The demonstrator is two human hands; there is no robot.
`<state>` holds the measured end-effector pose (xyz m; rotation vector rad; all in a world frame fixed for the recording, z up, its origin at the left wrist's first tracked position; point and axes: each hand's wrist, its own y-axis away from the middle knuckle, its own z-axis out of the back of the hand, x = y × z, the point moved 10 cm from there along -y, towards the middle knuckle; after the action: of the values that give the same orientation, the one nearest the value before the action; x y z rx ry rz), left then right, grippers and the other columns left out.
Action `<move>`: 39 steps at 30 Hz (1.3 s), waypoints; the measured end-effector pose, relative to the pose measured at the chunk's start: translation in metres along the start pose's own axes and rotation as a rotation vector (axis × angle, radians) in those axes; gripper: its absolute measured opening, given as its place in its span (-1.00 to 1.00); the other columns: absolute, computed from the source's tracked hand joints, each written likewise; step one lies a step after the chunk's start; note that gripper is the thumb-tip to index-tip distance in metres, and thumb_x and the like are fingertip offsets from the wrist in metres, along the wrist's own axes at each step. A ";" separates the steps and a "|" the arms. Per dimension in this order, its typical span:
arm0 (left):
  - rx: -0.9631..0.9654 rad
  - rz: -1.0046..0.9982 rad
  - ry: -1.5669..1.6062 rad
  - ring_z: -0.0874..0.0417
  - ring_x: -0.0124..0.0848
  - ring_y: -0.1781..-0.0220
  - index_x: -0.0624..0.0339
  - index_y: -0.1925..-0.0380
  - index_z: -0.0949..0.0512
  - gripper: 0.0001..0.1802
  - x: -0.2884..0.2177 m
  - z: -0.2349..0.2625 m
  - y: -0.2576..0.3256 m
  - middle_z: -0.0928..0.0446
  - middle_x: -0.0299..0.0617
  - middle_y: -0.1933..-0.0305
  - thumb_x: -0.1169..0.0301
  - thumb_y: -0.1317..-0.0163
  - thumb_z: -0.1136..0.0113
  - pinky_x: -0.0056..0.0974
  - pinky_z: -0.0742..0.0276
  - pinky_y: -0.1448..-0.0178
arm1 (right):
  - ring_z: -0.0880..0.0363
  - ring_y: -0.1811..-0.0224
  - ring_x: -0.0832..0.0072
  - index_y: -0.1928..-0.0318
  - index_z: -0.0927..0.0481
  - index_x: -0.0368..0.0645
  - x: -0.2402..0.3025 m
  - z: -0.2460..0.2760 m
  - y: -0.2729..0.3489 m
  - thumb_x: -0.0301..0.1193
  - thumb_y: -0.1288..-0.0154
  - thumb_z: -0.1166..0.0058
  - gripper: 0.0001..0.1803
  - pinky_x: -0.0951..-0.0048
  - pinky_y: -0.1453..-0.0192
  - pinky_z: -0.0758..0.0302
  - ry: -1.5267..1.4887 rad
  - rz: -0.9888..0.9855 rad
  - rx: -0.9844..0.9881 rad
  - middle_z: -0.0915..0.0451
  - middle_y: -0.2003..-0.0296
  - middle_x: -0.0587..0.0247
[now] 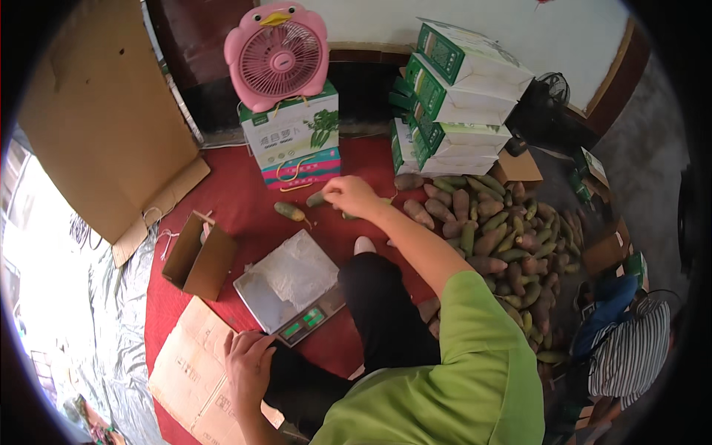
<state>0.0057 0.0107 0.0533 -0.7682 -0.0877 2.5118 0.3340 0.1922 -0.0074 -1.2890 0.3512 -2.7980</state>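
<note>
Beyond the scale, my right hand reaches forward, its fingers closed on the end of a dusty green radish at the red cloth. Another green radish lies just left of it, and a further one shows partly beneath the hand. My left hand rests by my left knee with loosely bent fingers and nothing visible in it. Between the two hands sits a digital scale with a lit green display; a crumpled clear plastic sheet covers its pan.
A large radish heap spreads at right. Stacked white-green cartons stand behind it. A pink fan tops boxes at the back. An open cardboard box and flattened cardboard lie left. Another person is at far right.
</note>
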 end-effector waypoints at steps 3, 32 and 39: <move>0.066 -0.090 0.010 -0.58 -0.20 0.06 0.09 0.26 -0.67 -0.81 -0.024 -0.030 -0.042 -0.58 -0.20 0.24 0.41 -0.07 -0.27 0.08 -0.26 -0.33 | -0.65 0.45 0.49 0.20 -0.64 -0.29 -0.076 0.073 0.006 -0.42 -0.17 -0.13 -0.77 0.46 0.34 -0.55 -0.078 -0.117 -0.144 -0.67 0.40 0.13; 0.585 0.169 -0.174 -0.65 -0.10 0.14 -0.02 0.23 -0.70 -0.77 0.074 -0.198 -0.100 -0.63 -0.11 0.22 0.26 -0.10 -0.25 -0.09 -0.55 0.01 | -0.45 -0.12 0.15 -0.12 -0.52 0.03 -0.120 0.419 -0.087 -0.35 -0.10 -0.30 -0.48 0.10 -0.05 -0.56 0.986 -0.332 -0.656 -0.26 -0.29 0.32; 0.542 0.135 -0.154 -0.64 -0.10 0.23 0.01 0.25 -0.70 -0.79 0.066 -0.195 -0.106 -0.60 -0.09 0.29 0.30 -0.08 -0.31 -0.10 -0.55 0.12 | -0.45 -0.14 0.15 -0.09 -0.51 -0.06 -0.103 0.421 -0.082 -0.38 -0.11 -0.27 -0.51 0.13 -0.15 -0.48 0.945 -0.243 -0.634 -0.32 -0.24 0.31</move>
<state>0.1117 0.1182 -0.1223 -0.3672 0.5858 2.5333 0.7236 0.2063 0.1985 0.1387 1.2405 -3.4521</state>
